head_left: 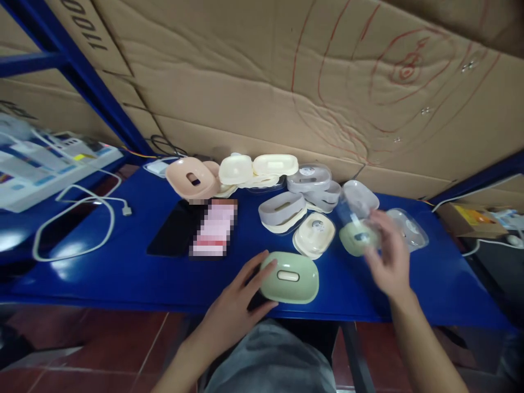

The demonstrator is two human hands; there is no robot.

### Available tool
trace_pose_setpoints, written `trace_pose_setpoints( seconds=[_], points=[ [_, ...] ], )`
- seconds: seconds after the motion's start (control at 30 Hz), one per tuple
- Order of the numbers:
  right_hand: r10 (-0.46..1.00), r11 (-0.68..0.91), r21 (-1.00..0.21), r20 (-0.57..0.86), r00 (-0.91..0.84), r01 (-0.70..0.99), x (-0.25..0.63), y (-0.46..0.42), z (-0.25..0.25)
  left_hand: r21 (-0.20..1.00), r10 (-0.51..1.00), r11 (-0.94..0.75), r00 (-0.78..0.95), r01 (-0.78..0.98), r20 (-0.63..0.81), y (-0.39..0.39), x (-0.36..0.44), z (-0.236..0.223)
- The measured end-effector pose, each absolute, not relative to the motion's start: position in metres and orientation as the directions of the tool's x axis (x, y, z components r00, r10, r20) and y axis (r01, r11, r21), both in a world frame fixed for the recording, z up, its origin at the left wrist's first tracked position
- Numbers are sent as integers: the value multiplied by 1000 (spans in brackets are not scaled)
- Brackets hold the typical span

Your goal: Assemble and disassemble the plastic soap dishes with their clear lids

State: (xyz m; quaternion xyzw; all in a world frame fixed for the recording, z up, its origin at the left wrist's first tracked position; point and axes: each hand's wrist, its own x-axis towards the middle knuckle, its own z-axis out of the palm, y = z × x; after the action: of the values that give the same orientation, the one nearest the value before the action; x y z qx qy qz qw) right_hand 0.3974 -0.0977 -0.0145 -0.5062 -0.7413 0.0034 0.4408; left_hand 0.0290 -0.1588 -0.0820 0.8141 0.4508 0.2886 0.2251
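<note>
My left hand (241, 297) grips the left end of a green soap dish (301, 289), its thumb beneath the near edge and its fingers on the rim. A slot with a pale insert shows in the dish's middle. Further right, my right hand (388, 251) is blurred, with thumb and fingers about the edge of a light green lid (352, 240) bearing a sticker. Behind that lid, a clear plastic cover (347, 214) catches the light. Between the hands lies a cream lid (314, 234), also with a sticker.
Grey soap dishes (282, 210), cream pieces (276, 164) and a peach dish (190, 177) sit along the cardboard wall (229, 82). A clear-covered piece (413, 232) lies right. A phone (215, 226), a dark flat object (172, 232) and a white cable (110, 218) occupy the blue table's left (135, 278).
</note>
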Motion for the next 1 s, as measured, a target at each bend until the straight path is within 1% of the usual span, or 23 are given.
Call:
trace_pose_setpoints(
  seconds=[0.07,0.1,0.17,0.27,0.37,0.43,0.63,0.83,1.0],
  points=[
    [745,633,-432,565,-354,642,376,-133,-26,660,883,-447,415,605,218,-159,29,-82],
    [735,667,-441,520,-434,600,365,-146,-32,672,884,-440,420,596,206,-158,28,-82],
    [724,689,-464,434,-536,557,347,-162,-44,691,878,-441,434,572,201,-157,28,-82],
    [715,691,-476,334,-615,544,332,-165,-52,716,874,-437,444,545,196,-155,26,-81],
    [700,697,-469,281,-656,542,327,-161,-53,732,876,-427,445,532,187,-154,24,-79],
    [692,707,-444,273,-668,551,325,-160,-54,742,877,-420,444,523,185,-154,23,-77],
    [637,770,-244,343,-690,590,316,-164,-61,791,877,-385,455,476,153,-150,22,-73],
    [639,768,-227,317,-701,598,316,-164,-61,815,874,-376,460,441,155,-148,19,-74],
    [647,758,-177,326,-689,628,327,-180,-58,772,863,-405,483,490,147,-151,21,-73]
  ],
)
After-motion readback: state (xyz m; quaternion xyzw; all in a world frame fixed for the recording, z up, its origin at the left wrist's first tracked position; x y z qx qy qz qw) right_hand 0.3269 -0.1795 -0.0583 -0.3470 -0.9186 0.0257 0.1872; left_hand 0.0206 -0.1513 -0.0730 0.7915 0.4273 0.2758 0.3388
